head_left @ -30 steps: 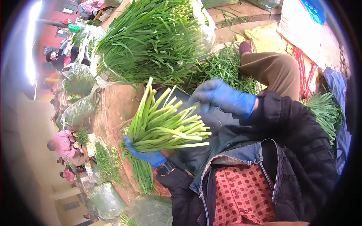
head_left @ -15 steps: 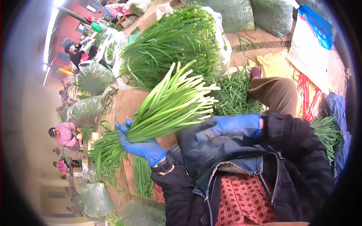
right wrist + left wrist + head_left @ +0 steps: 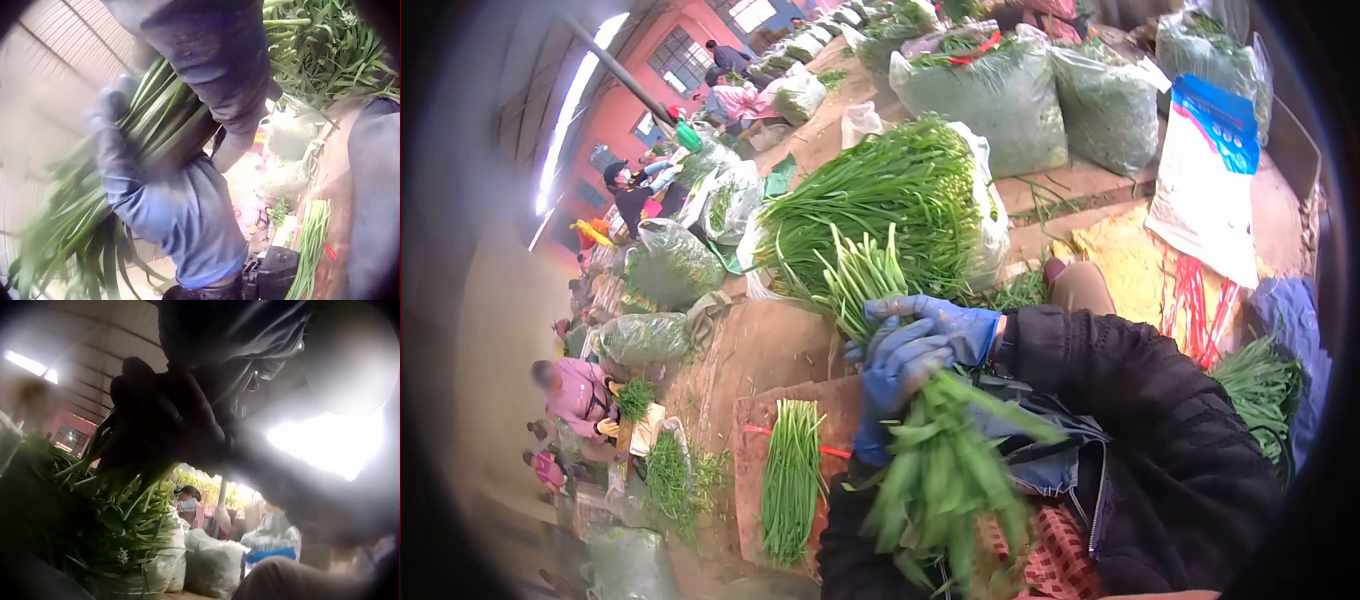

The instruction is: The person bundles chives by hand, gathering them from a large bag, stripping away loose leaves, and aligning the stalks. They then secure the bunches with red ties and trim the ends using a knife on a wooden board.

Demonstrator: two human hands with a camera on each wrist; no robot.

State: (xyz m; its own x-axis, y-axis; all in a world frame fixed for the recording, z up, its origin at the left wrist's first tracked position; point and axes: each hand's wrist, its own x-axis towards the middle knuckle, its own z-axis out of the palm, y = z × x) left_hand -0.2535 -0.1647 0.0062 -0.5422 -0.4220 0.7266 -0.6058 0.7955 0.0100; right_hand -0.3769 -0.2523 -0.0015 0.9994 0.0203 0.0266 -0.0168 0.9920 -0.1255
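Head view: half a second ago I saw the left hand (image 3: 898,370) alone holding the bunch of greens (image 3: 945,405); now the right hand (image 3: 950,325) has joined it, and both are clamped round its middle. Flat green leaves (image 3: 955,470), motion-blurred, spill from the grip toward the black jacket (image 3: 1170,460); pale stem ends (image 3: 865,265) point the other way. Beyond, I see a second bunch (image 3: 793,480) on a reddish-brown board (image 3: 750,510), then a green heap (image 3: 890,200), with stuffed plastic bags (image 3: 990,115) behind.
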